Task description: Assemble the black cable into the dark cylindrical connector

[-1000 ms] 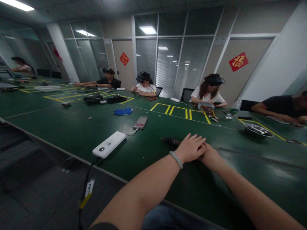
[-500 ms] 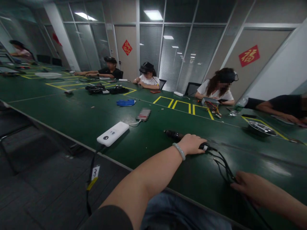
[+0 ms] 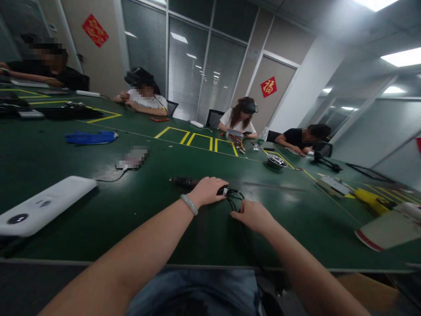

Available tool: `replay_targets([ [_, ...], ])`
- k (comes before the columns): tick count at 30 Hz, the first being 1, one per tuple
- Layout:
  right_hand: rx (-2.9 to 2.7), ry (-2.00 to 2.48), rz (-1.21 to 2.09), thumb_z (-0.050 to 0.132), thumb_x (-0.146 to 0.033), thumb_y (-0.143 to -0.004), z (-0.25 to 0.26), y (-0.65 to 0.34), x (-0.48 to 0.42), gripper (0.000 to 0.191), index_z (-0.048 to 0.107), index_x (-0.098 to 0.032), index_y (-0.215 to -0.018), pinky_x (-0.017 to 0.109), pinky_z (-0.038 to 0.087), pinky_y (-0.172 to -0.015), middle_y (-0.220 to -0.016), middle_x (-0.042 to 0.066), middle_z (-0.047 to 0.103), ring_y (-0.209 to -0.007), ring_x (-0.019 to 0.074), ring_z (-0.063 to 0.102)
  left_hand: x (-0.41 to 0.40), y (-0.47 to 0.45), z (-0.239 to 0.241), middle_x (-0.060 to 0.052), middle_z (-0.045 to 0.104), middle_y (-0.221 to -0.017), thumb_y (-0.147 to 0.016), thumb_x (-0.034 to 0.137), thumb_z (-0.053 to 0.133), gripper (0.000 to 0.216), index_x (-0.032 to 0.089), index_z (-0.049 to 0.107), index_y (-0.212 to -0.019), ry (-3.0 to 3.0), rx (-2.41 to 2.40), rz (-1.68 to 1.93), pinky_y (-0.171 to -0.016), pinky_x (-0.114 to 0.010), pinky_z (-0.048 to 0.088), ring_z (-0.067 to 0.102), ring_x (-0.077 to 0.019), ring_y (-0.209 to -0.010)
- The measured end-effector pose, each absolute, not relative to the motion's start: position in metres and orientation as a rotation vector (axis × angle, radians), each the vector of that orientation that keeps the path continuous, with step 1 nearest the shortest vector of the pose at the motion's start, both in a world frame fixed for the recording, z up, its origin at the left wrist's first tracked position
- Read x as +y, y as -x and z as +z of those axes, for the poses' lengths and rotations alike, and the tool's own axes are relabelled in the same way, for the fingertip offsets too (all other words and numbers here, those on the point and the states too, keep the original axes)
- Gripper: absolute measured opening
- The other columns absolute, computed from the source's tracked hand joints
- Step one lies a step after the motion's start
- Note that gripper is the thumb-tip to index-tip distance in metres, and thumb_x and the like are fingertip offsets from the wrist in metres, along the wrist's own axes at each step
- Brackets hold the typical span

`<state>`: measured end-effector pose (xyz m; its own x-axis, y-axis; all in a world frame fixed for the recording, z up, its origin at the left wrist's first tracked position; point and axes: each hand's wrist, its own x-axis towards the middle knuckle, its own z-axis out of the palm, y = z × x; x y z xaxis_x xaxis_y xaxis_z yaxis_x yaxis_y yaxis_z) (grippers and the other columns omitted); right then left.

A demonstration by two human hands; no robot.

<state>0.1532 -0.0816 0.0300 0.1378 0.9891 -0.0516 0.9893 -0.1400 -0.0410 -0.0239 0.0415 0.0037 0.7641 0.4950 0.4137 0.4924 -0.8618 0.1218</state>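
Note:
My left hand [image 3: 208,192], with a pale bangle at its wrist, is wrapped over a dark, rod-shaped electric screwdriver [image 3: 184,181] that lies on the green table. The screwdriver's narrow tip points left, and much of its body is hidden beneath my palm. From its right end a black cable [image 3: 235,192] comes out in loops. Just to the right, my right hand [image 3: 255,215] is closed on that cable, with thumb and fingers pinched together.
A white power bank [image 3: 49,204] lies at the left, wired to a phone [image 3: 133,158]. Beyond are a blue glove [image 3: 91,138], a metal bowl [image 3: 277,161] and a water bottle [image 3: 259,141]. A whitish container [image 3: 391,228] stands right. Several people sit across the table.
The view has swung to the right. My right hand has moved in along the cable, closer to my left hand, and the cable is gathered into tighter loops. My left hand keeps its grip.

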Motion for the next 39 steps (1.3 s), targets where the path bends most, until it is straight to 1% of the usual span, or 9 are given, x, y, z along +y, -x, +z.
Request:
replay_targets([
  [3,2.103,-2.426,-0.135,0.061,-0.055,-0.073,0.024,-0.162,-0.078,0.04,0.065,-0.019,-0.09,0.028,0.038,-0.06,-0.08,0.007,0.068,-0.071,0.0211,0.062,0.039,0.017,0.001,-0.003,0.057,-0.128,-0.085,0.045,0.057,0.048,0.029,0.049,-0.13,-2.953,0.796,0.734,-0.092,-0.033,0.04,0.054,-0.0225,-0.113],
  [10,2.12,-2.376,-0.638,0.066,-0.039,-0.071,0.023,-0.176,-0.043,0.019,0.069,-0.02,-0.069,0.023,0.034,-0.053,-0.065,0.0,0.064,-0.062,0.0136,0.056,0.036,0.01,0.006,0.0,0.061,-0.12,-0.088,0.039,0.054,0.035,0.032,0.055,-0.122,-2.951,0.756,0.657,-0.087,-0.031,0.043,0.058,-0.0203,-0.106],
  [16,2.085,-2.07,-1.843,0.068,-0.045,-0.072,0.023,-0.189,-0.029,0.033,0.067,-0.016,-0.089,0.015,0.029,-0.042,-0.085,0.003,0.069,-0.054,0.0055,0.049,0.039,0.03,0.026,0.002,0.065,-0.106,-0.078,0.035,0.06,0.029,0.032,0.062,-0.107,-2.882,0.747,0.513,-0.075,-0.027,0.045,0.061,-0.019,-0.094],
  [19,2.083,-2.094,-2.069,0.072,-0.044,-0.07,0.019,-0.189,-0.025,0.039,0.064,-0.015,-0.096,0.014,0.033,-0.045,-0.083,0.003,0.068,-0.057,0.0056,0.051,0.038,0.036,0.029,0.001,0.064,-0.1,-0.074,0.031,0.063,0.028,0.031,0.062,-0.102,-2.87,0.782,0.48,-0.07,-0.026,0.045,0.061,-0.0187,-0.089],
  [23,2.286,-2.379,-1.847,0.069,-0.044,-0.074,0.011,-0.185,-0.023,0.035,0.065,-0.014,-0.092,0.015,0.035,-0.047,-0.078,0.003,0.067,-0.056,0.0061,0.051,0.033,0.027,0.022,-0.002,0.062,-0.1,-0.075,0.036,0.065,0.027,0.027,0.059,-0.1,-2.921,0.828,0.54,-0.072,-0.03,0.045,0.061,-0.021,-0.088],
  [26,2.353,-2.647,-1.402,0.065,-0.042,-0.077,0.006,-0.185,-0.024,0.029,0.065,-0.015,-0.089,0.018,0.037,-0.048,-0.075,0.002,0.067,-0.056,0.0083,0.053,0.03,0.015,0.015,-0.004,0.061,-0.1,-0.078,0.044,0.065,0.029,0.023,0.058,-0.097,-2.945,0.929,0.583,-0.076,-0.032,0.044,0.059,-0.0228,-0.093],
  [29,2.355,-2.775,-0.842,0.059,-0.039,-0.082,0.006,-0.185,-0.029,0.023,0.065,-0.019,-0.092,0.022,0.041,-0.055,-0.077,0.001,0.068,-0.062,0.0114,0.058,0.028,0.007,0.011,-0.005,0.061,-0.099,-0.082,0.041,0.062,0.023,0.022,0.057,-0.095,-2.955,0.998,0.579,-0.077,-0.032,0.044,0.059,-0.0222,-0.093],
  [34,2.49,-2.549,-0.116,0.052,-0.03,-0.088,0.011,-0.178,-0.036,0.019,0.067,-0.024,-0.098,0.027,0.043,-0.075,-0.091,0.002,0.069,-0.085,0.0177,0.062,0.027,0.005,0.009,-0.004,0.061,-0.098,-0.086,0.028,0.053,0.01,0.022,0.057,-0.092,-3.022,0.926,0.629,-0.073,-0.03,0.044,0.059,-0.0202,-0.089],
  [39,2.599,-2.302,0.119,0.047,-0.025,-0.091,0.01,-0.173,-0.037,0.023,0.066,-0.022,-0.103,0.028,0.041,-0.085,-0.103,0.005,0.067,-0.095,0.0183,0.06,0.031,0.008,0.005,-0.003,0.062,-0.093,-0.086,0.029,0.052,0.011,0.022,0.058,-0.09,-2.973,0.867,0.709,-0.072,-0.029,0.044,0.059,-0.0191,-0.085],
])
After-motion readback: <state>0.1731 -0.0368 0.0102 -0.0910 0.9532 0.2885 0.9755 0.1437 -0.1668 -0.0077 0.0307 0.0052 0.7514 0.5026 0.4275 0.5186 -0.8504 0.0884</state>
